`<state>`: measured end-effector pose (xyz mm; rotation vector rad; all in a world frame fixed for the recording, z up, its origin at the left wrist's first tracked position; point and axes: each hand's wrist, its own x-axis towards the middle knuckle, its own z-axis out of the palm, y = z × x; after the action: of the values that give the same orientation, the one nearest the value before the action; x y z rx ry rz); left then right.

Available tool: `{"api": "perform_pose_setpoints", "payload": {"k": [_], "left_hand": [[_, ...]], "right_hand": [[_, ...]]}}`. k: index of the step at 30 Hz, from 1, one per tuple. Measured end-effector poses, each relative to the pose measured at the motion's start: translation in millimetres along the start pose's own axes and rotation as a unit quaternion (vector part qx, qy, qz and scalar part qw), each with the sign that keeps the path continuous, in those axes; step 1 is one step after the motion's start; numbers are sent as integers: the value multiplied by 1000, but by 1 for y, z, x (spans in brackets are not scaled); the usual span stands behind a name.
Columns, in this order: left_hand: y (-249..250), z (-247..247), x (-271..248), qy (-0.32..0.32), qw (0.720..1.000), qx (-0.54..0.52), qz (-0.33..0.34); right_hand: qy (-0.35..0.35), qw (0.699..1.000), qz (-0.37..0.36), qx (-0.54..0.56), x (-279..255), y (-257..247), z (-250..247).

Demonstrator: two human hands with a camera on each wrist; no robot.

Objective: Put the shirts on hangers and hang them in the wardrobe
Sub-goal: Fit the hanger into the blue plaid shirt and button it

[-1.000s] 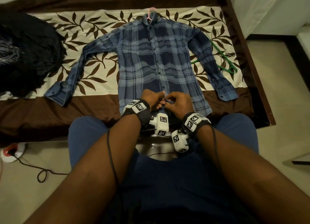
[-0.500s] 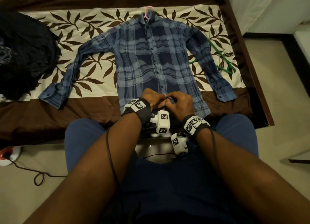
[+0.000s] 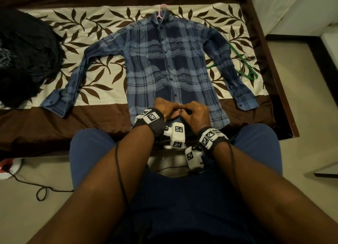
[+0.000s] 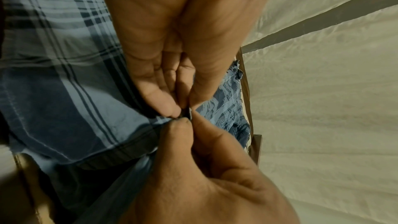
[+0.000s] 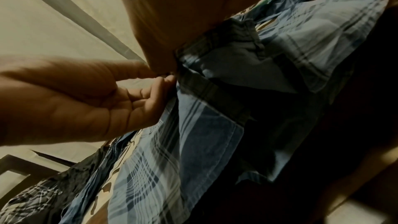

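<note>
A blue plaid shirt point(image 3: 164, 64) lies flat on the bed, front up, sleeves spread. The pink hook of a hanger point(image 3: 161, 10) sticks out of its collar. My left hand point(image 3: 165, 108) and right hand point(image 3: 196, 114) meet at the front placket just above the bottom hem. In the left wrist view the left hand point(image 4: 183, 108) pinches the placket edge between thumb and fingertips, and the right hand point(image 4: 193, 168) pinches the same spot from the other side. The right wrist view shows the left hand point(image 5: 75, 100) at the fold of the shirt point(image 5: 215, 142). What lies between the fingertips is hidden.
A green hanger point(image 3: 243, 64) lies on the bed under the shirt's right sleeve. A dark pile of clothes point(image 3: 23, 57) sits at the bed's left. The bed's dark wooden frame point(image 3: 270, 60) runs along the right. A cable and a socket block point(image 3: 7, 167) lie on the floor at left.
Both hands stay at the lower placket, with only small finger movements. The shirt has not shifted on the bed.
</note>
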<state>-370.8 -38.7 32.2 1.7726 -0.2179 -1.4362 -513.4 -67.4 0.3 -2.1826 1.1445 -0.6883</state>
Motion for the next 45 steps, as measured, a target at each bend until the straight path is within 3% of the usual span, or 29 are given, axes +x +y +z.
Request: {"api": "perform_pose_setpoints", "payload": {"k": [13, 23, 34, 40, 45], "left_hand": [[-6, 1, -4, -37, 999, -20, 4], [-5, 3, -2, -8, 999, -17, 28], [-11, 1, -5, -37, 998, -35, -19], [-10, -1, -3, -18, 999, 26, 17], [-15, 0, -7, -28, 987, 109, 111]], "right_hand": [[-5, 1000, 23, -3, -3, 2, 0], [5, 998, 57, -5, 0, -3, 5], [-17, 1000, 3, -7, -5, 1, -1], [-18, 990, 86, 113, -6, 0, -6], [-23, 978, 149, 144, 1, -2, -6]]}}
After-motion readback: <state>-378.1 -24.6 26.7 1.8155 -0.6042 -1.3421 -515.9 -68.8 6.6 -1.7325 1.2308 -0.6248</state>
